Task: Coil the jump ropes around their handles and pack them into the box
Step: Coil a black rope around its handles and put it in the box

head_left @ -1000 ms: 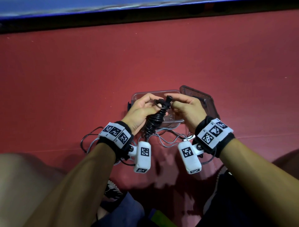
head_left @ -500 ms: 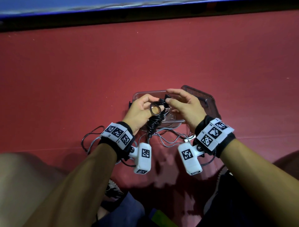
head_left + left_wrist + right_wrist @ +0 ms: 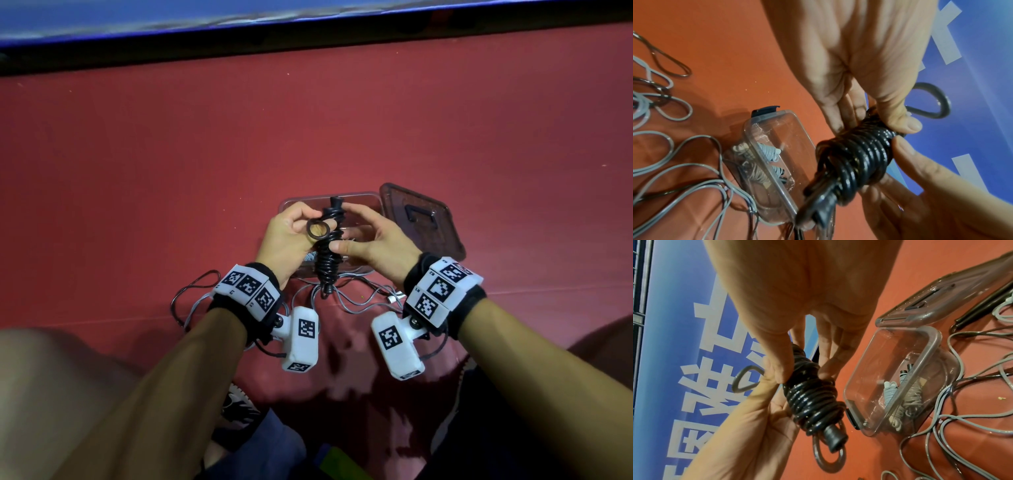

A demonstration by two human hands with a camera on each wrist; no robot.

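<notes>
1. The clear box (image 3: 371, 202) sits on the red floor (image 3: 171, 171) just past both hands, and its dark lid (image 3: 424, 219) lies off, beyond the right hand (image 3: 373, 245)
2. Inside the box are two coiled ropes (image 3: 906, 391), one pale blue and one grey
3. Loose grey ropes (image 3: 346, 298) lie on the floor under the wrists, not coiled yet
4. The black rope bundle (image 3: 329, 253) now stands up taller between the hands than half a second ago, so the coiling looks about done and it may go in the box next
5. The left hand (image 3: 287, 240) pinches a small end loop (image 3: 317, 231), which has moved out to the left
6. The right hand's thumb and fingers hold the coils
</notes>
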